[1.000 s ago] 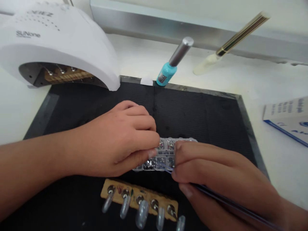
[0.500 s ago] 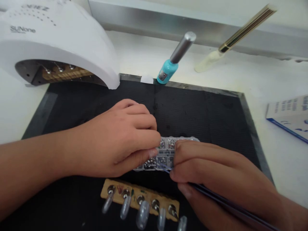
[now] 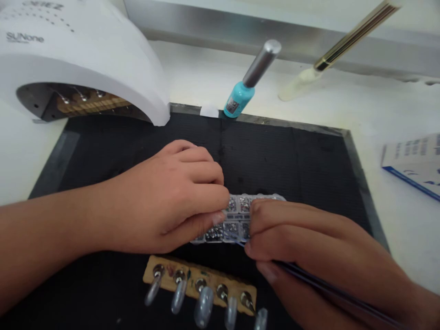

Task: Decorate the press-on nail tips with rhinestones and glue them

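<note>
My left hand [image 3: 172, 197] is closed, its thumb and index finger gripping the left part of a clear compartment box [image 3: 234, 217]. Small sparkling rhinestones [image 3: 214, 232] fill the box's compartments. In my right hand [image 3: 309, 243] is a pair of slim, dark purple-blue tweezers [image 3: 319, 284], held like a pen. Their tips reach into a front compartment of the box; whether a stone sits between them is too small to tell. My right fingers cover the box's right part. Just in front lies a wooden stand [image 3: 192, 282] carrying several clear, glittery nail tips [image 3: 204, 307] on metal pegs.
A white nail lamp [image 3: 103, 55] stands at the back left, with another wooden stand [image 3: 92, 104] inside. Behind the black mat [image 3: 261, 156] are a turquoise polish bottle [image 3: 239, 98] and a pale bottle with a gold cap [image 3: 299, 85]. A printed box [image 3: 415, 160] lies at the right.
The view has shifted slightly. My right hand and the tweezers have moved very slightly to the right; my left hand stays on the box.
</note>
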Demonstrator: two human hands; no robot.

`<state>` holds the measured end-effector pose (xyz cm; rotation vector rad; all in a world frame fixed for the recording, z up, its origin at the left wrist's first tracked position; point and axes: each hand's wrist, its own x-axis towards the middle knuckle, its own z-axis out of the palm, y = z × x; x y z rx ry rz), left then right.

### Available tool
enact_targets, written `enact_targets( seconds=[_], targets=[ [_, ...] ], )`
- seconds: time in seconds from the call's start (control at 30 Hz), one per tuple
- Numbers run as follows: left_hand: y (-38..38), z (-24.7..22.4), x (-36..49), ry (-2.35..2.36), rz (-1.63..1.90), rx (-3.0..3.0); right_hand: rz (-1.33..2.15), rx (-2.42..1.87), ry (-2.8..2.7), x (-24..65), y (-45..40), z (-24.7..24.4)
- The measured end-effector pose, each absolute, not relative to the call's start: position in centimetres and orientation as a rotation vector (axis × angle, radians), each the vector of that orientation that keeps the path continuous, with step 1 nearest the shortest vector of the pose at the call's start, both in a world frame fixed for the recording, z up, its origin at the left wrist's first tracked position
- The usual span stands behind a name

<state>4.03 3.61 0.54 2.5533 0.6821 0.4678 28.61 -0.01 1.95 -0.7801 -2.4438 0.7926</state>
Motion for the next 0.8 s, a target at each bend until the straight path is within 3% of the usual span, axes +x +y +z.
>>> enact_targets(
  seconds=[0.43,0.8],
  targets=[
    [3.56,0.56,3.93,0.678,0.476,2.551,0.742,-0.947,-2.391,28.74,-0.89,2.38],
    [3.63,0.47,4.1,0.681,0.478,2.561,0.779,-0.822,-2.304,28.79,-0.89,1.74]
  ],
)
